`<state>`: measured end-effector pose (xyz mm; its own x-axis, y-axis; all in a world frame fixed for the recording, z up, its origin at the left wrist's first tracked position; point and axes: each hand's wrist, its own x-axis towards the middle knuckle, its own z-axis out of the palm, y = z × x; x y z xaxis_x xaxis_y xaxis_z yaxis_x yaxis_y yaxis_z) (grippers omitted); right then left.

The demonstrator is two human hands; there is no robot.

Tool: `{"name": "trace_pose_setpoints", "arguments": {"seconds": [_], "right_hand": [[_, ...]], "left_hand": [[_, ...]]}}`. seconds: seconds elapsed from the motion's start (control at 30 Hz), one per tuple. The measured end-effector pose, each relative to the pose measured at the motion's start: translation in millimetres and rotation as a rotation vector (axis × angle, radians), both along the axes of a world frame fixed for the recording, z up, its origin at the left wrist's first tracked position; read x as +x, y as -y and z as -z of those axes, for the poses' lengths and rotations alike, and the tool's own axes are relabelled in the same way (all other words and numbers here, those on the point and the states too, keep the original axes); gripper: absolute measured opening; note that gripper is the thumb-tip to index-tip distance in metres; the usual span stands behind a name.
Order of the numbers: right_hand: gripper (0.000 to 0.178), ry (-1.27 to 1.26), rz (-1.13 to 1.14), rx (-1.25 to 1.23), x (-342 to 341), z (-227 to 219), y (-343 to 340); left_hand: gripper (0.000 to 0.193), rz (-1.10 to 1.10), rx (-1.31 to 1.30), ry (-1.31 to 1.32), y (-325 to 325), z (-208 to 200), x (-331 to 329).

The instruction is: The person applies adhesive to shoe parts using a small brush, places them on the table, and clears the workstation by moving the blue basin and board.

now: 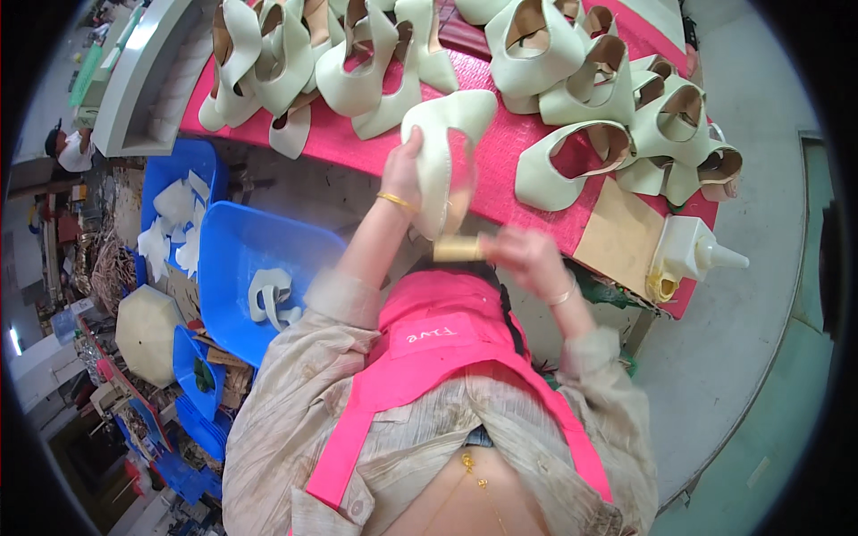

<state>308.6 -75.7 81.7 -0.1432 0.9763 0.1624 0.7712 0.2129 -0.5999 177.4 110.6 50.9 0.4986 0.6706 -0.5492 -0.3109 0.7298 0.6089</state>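
Observation:
A pale mint-green shoe upper (435, 161) is gripped in my left hand (404, 167), fingers closed round its side, over the near edge of the pink-covered table (357, 163). Just below the upper's lower end, my right hand (534, 261) is closed on a short yellowish block-like tool (458, 249). Motion blurs that hand, and the tool's exact kind cannot be made out. More mint-green shoe uppers (357, 67) stand on the table beyond my left hand. Another cluster of uppers (572, 161) sits to the right.
At the table's right corner lie a tan board (620, 234) and a white nozzle bottle (693, 249). A blue bin (234, 234) at my left holds pale strap-like pieces (271, 296). Behind it, another blue bin (213, 161) contains white scraps. A person (73, 148) is far left.

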Motion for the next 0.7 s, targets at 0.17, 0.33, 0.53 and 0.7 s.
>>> {"name": "trace_pose_setpoints", "arguments": {"seconds": [0.17,0.33,0.53,0.7], "right_hand": [[0.024,-0.481,0.533,0.117,19.2,-6.1,82.4],[0.020,-0.046,1.236,-0.103,121.8,2.8,213.2],[0.022,0.233,1.567,-0.518,192.4,45.4,290.3],[0.018,0.218,1.487,-0.580,203.6,73.3,291.3]], "left_hand": [[0.046,-0.003,0.124,-0.179,12.0,-26.1,10.9],[0.044,0.150,-0.102,0.253,37.9,-68.0,-2.3],[0.039,0.579,0.481,-0.269,63.5,-63.5,12.6],[0.033,0.207,0.166,0.176,87.5,-84.7,40.4]]}}
